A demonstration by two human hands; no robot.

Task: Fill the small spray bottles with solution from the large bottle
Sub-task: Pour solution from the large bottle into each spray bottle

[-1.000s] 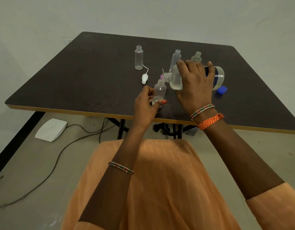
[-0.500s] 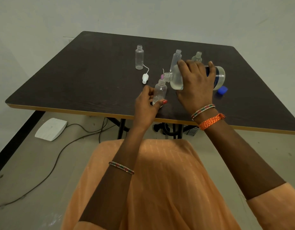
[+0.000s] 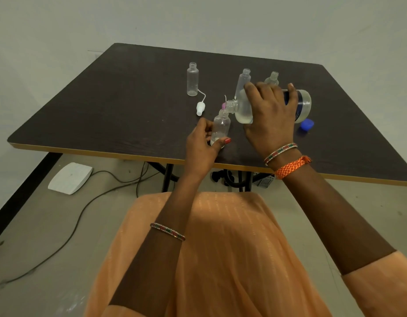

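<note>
Empty bottles behind both hands

Soft even light; faint shadows; edges bowed, perhaps slightly blurred.

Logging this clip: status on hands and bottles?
Left hand steadies small bottle. Right hand tips large bottle, neck at its mouth. Little liquid inside. Nothing obstructing.

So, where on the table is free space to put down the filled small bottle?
The left part of the table, left of the standing empty bottle and white spray cap, is bare. The far right corner beyond the blue cap is bare too. It is crowded around the large bottle and both hands.
</note>
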